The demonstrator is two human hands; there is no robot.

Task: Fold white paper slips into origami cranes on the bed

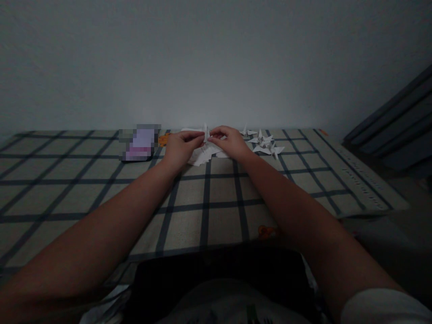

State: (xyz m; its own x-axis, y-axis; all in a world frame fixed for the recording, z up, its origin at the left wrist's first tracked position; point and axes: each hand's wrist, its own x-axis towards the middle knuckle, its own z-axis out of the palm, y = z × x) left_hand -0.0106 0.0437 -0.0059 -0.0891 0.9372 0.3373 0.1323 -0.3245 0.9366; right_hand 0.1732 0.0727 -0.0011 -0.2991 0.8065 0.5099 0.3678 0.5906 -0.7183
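Note:
Between my two hands stands a small folded piece of white paper (206,134), narrow and upright. My left hand (182,145) pinches it from the left with thumb and fingers. From the other side my right hand (228,140) is closed on it too, thumb and fingertips together. White paper sheets (201,155) lie in a loose pile beneath and around my hands. Just right of my right hand, several folded white paper cranes (265,144) sit in a cluster. The finer folds of the held paper are too small to tell.
A checked cloth (182,189) covers the table, which meets a plain wall (216,63) at the back. To the left lies a phone-like object (141,143), its screen pixelated. Dark ridged panels (401,121) stand beyond the table's right edge.

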